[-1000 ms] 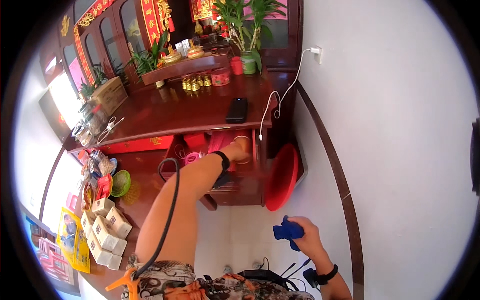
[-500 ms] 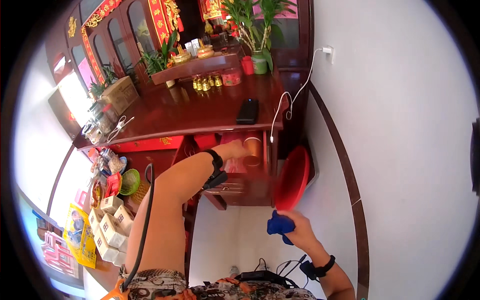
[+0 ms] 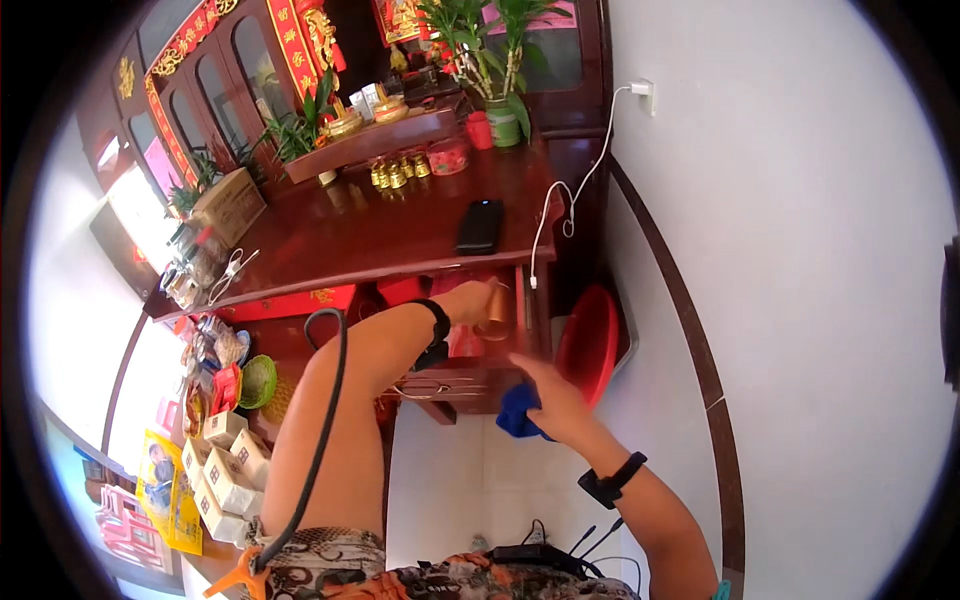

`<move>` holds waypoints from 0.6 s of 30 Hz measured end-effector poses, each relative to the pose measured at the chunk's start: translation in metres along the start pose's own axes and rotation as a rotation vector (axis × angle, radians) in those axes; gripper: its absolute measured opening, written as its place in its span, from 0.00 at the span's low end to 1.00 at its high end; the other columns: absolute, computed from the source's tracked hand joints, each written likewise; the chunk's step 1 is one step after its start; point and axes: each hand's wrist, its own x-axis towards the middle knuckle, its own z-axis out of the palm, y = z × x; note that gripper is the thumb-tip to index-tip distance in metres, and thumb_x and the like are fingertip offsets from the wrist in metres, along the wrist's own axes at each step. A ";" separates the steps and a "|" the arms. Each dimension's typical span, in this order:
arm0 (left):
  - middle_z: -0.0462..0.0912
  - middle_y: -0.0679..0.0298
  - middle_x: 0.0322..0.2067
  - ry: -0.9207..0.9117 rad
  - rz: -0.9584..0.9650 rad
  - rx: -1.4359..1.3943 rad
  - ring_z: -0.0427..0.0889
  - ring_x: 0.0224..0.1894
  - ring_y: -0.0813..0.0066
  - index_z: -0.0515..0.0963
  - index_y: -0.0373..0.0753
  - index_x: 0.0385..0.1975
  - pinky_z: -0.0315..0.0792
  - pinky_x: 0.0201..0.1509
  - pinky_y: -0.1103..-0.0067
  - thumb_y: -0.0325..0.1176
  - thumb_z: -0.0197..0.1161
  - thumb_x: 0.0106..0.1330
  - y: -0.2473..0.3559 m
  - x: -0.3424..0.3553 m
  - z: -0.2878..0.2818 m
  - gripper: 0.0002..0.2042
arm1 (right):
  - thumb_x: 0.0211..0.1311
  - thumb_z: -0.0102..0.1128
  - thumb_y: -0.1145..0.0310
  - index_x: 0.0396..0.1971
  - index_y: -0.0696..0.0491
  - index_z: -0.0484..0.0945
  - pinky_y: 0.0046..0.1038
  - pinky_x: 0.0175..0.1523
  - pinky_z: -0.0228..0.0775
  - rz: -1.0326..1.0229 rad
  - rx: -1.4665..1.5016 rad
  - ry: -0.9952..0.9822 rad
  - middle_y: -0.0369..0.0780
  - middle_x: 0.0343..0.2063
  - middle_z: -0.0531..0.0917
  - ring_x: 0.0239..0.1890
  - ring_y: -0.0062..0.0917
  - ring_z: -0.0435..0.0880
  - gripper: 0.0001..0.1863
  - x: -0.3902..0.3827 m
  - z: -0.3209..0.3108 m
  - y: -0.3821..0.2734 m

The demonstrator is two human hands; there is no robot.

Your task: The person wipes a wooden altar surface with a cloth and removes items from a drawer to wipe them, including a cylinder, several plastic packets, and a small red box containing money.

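Note:
My left hand is down inside an open drawer of the dark red wooden cabinet. Its fingers close on the side of an orange-brown cylinder, possibly a cup or canister; blur hides the exact kind. Pinkish-red items lie in the drawer beneath my wrist. My right hand is just outside the drawer's front right corner, clutching a crumpled blue cloth against the palm, with a finger stretched toward the drawer.
On the cabinet top lies a black phone-like device. A white charging cable hangs over its right edge. A red basin leans by the wall. White boxed packs and a green basket sit at left.
My right hand has moved up and left, bringing the blue cloth close to the drawer front. The left hand stays at the cylinder, with its fingers further over it. The view has shifted slightly.

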 end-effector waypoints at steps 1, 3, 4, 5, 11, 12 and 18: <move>0.81 0.41 0.36 0.043 0.025 -0.034 0.82 0.43 0.48 0.52 0.30 0.68 0.75 0.47 0.65 0.32 0.73 0.44 0.008 -0.009 0.000 0.49 | 0.46 0.63 0.79 0.68 0.39 0.55 0.40 0.54 0.73 0.010 0.001 -0.003 0.51 0.60 0.67 0.52 0.48 0.77 0.46 -0.004 -0.001 0.002; 0.81 0.42 0.38 0.024 0.052 -0.115 0.81 0.44 0.48 0.53 0.28 0.67 0.75 0.48 0.66 0.32 0.73 0.44 0.021 -0.034 -0.015 0.48 | 0.46 0.63 0.80 0.65 0.40 0.58 0.40 0.51 0.74 0.025 -0.030 0.007 0.49 0.53 0.73 0.50 0.47 0.78 0.43 -0.013 -0.007 0.001; 0.81 0.43 0.41 0.018 0.060 -0.188 0.81 0.46 0.49 0.53 0.25 0.66 0.75 0.49 0.67 0.32 0.73 0.45 0.017 -0.050 -0.020 0.48 | 0.46 0.63 0.80 0.65 0.40 0.58 0.40 0.51 0.74 0.016 -0.027 -0.003 0.49 0.53 0.73 0.50 0.47 0.78 0.43 -0.015 -0.007 -0.004; 0.81 0.43 0.41 0.019 0.049 -0.192 0.81 0.46 0.49 0.53 0.25 0.66 0.75 0.49 0.67 0.32 0.73 0.45 0.003 -0.060 -0.017 0.48 | 0.45 0.63 0.80 0.64 0.41 0.59 0.40 0.50 0.74 0.023 -0.026 -0.030 0.48 0.51 0.74 0.49 0.46 0.78 0.43 -0.018 -0.008 -0.009; 0.81 0.61 0.43 -0.161 -0.075 -0.826 0.80 0.40 0.77 0.54 0.44 0.71 0.76 0.40 0.79 0.16 0.63 0.53 -0.057 -0.120 -0.022 0.43 | 0.43 0.63 0.81 0.63 0.41 0.60 0.39 0.48 0.74 -0.027 -0.002 -0.084 0.47 0.48 0.75 0.47 0.46 0.79 0.44 -0.035 -0.005 -0.021; 0.81 0.61 0.43 -0.159 -0.076 -0.833 0.80 0.40 0.77 0.54 0.44 0.71 0.76 0.40 0.79 0.16 0.63 0.53 -0.056 -0.130 -0.021 0.43 | 0.42 0.63 0.81 0.63 0.41 0.60 0.39 0.48 0.74 0.002 -0.002 -0.099 0.47 0.47 0.75 0.47 0.46 0.79 0.44 -0.040 -0.009 -0.025; 0.80 0.64 0.44 -0.066 -0.096 -1.017 0.79 0.40 0.78 0.62 0.43 0.68 0.75 0.43 0.79 0.14 0.61 0.55 -0.049 -0.188 -0.017 0.37 | 0.42 0.62 0.82 0.63 0.40 0.61 0.39 0.50 0.74 -0.040 0.018 -0.079 0.47 0.47 0.76 0.46 0.47 0.79 0.44 -0.060 -0.006 -0.035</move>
